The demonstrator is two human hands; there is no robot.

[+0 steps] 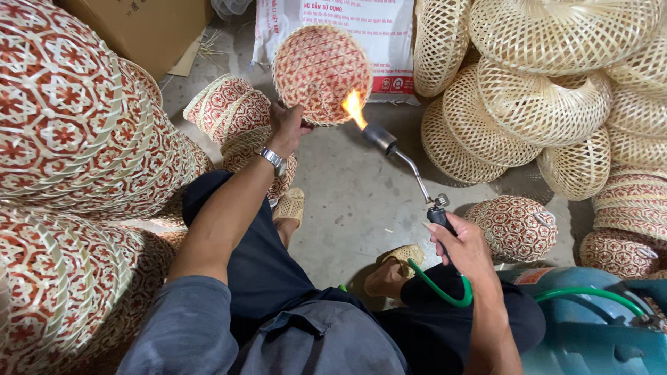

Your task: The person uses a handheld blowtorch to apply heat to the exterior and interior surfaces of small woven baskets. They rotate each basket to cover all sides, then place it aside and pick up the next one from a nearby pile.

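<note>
Head view: we record the left hand (286, 128) at upper centre of the frame, fingers curled and pinching the lower left rim of a round red-and-cream basket (321, 73), which it holds up with the woven face turned toward the camera. The right hand (464, 248) sits at lower right, wrapped tight around the black handle of a torch (410, 167). The torch's long axis runs from that handle up and left to the nozzle. The flame (353, 107) stands at the nozzle and touches the basket's lower right edge. So the basket lies up and left of the right grip, along the line of the torch, and the left hand is the nearer hand to it. A green hose (445, 290) loops from the handle toward a blue cylinder (590, 333) at lower right. Plain baskets (528, 104) are stacked at upper right, patterned ones (76, 125) at left.
</note>
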